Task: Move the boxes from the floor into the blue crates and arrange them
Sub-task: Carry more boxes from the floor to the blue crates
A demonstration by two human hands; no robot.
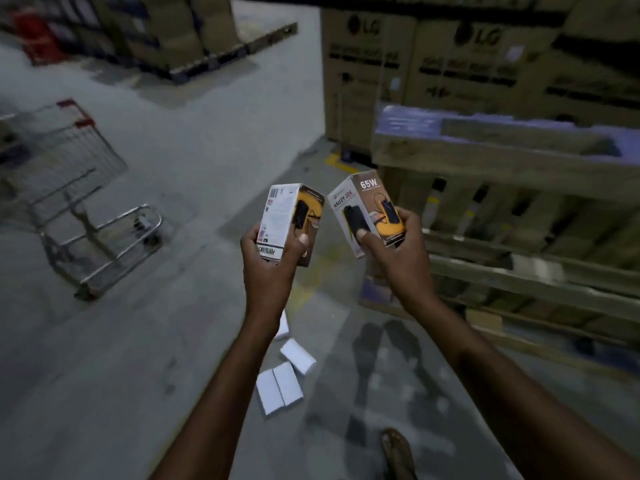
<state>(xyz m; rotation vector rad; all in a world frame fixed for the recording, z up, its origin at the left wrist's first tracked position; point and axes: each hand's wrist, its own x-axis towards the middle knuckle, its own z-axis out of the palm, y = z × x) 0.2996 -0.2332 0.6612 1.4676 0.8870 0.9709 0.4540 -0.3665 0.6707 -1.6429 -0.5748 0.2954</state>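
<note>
My left hand (268, 263) grips a small white and orange power-bank box (289, 213) by its lower end, held upright. In my right hand (403, 252) a second box (369, 206), marked 65W, is tilted a little to the left, with my thumb across its front. Both boxes are raised in front of me, close together but apart. Below them on the grey floor lie several white boxes (287, 375). A blue crate rim (408, 123) shows at the right on a pallet stack, blurred.
A metal shopping trolley (79, 202) stands at the left. Stacked wooden pallets (519, 237) fill the right side, with large cardboard cartons (450, 64) behind them. More cartons on pallets stand at the far back left. A sandalled foot (398, 452) shows at the bottom.
</note>
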